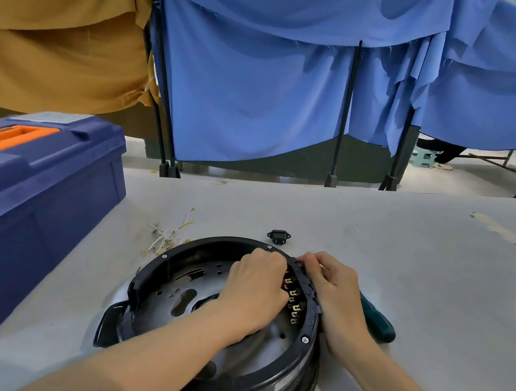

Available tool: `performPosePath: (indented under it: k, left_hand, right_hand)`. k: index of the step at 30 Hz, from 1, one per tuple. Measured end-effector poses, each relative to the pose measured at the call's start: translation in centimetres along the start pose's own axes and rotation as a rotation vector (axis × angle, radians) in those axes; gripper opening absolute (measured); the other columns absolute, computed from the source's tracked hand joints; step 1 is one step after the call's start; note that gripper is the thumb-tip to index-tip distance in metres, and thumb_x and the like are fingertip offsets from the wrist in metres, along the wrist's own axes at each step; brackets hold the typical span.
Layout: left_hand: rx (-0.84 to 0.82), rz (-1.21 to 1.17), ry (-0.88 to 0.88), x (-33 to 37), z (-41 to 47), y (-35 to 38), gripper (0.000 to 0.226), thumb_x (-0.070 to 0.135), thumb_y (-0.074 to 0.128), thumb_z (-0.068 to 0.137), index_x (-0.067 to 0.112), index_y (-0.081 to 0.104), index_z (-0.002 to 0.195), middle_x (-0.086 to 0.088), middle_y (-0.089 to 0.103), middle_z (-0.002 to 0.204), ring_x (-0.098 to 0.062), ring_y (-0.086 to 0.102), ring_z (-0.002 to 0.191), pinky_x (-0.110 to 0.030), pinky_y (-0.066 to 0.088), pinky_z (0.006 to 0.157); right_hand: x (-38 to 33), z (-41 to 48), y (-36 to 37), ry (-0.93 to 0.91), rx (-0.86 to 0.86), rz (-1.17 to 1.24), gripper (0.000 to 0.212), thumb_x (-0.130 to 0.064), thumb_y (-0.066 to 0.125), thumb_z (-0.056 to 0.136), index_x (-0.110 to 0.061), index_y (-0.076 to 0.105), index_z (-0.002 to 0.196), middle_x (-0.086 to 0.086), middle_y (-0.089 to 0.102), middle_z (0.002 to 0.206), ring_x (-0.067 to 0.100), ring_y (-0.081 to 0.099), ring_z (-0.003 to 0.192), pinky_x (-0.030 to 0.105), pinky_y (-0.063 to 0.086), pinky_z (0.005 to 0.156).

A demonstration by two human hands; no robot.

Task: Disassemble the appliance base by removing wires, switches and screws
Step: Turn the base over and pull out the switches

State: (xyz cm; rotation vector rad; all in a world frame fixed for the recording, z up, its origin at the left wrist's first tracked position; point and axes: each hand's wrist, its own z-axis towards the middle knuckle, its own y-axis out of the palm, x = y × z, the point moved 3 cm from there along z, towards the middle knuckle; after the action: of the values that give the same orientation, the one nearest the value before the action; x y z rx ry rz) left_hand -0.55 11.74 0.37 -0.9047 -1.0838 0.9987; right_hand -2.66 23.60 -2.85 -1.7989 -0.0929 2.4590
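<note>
While both hands, left (256, 284) inside and right (333, 288) outside, pinch the switch row (295, 300) on the round black plastic appliance base (225, 334), loose pale wires (166, 237) and a small black socket (278, 235) lie behind it on the surface; rim screws (305, 339) remain.

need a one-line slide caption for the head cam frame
Both hands, left inside and right outside, work the switch block on the black appliance base; loose wires and screwdriver alongside.
</note>
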Motion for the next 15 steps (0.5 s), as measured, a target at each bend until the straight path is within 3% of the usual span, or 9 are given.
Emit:
performPosePath:
  k: [4,8,11,13,15]
  left_hand:
    - [0.014,-0.023,0.008,-0.3,0.0,0.0,0.018,0.003,0.046,0.083,0.013,0.041,0.068,-0.007,0.049,0.08,-0.029,0.043,0.076,-0.033,0.026,0.062]
    - [0.074,-0.058,0.019,-0.6,0.2,-0.5,0.014,0.009,0.05,0.085,0.013,0.054,0.072,-0.007,0.062,0.084,-0.032,0.056,0.086,-0.036,0.038,0.064]
    - [0.136,-0.036,0.007,-0.8,0.1,-1.0,0.012,0.02,0.055,0.087,0.013,0.065,0.087,-0.003,0.066,0.09,-0.028,0.059,0.09,-0.04,0.048,0.076]
    - [0.188,-0.028,0.013,-1.0,-0.1,-1.2,0.012,0.026,0.058,0.089,0.014,0.06,0.088,0.001,0.064,0.091,-0.024,0.059,0.09,-0.035,0.045,0.074]
    - [0.243,-0.005,0.021,-1.1,-0.2,-1.5,0.017,0.033,0.06,0.09,0.018,0.053,0.087,0.004,0.061,0.092,-0.02,0.056,0.087,-0.03,0.035,0.068]
  right_hand:
    - [-0.1,0.1,-0.2,-0.022,-0.059,-0.013,0.028,-0.027,0.054,0.099,-0.015,0.07,0.079,0.007,0.069,0.074,0.012,0.061,0.071,0.039,0.049,0.071]
    - [-0.3,0.4,-0.7,-0.028,-0.103,-0.034,0.021,-0.02,0.059,0.096,-0.022,0.071,0.077,-0.004,0.073,0.073,0.006,0.068,0.069,0.017,0.049,0.063]
    - [-0.1,0.7,-0.8,-0.032,-0.079,-0.114,0.022,-0.02,0.059,0.096,-0.022,0.069,0.077,-0.004,0.073,0.073,0.007,0.067,0.072,0.02,0.05,0.066]
    - [-0.1,1.0,-1.1,-0.022,-0.007,-0.143,0.023,-0.02,0.056,0.097,-0.016,0.068,0.079,-0.001,0.072,0.074,0.01,0.068,0.072,0.025,0.053,0.069]
    - [0.0,1.4,-2.0,0.025,0.058,-0.038,0.022,-0.019,0.055,0.098,-0.007,0.065,0.082,0.007,0.072,0.074,0.018,0.071,0.066,0.028,0.056,0.062]
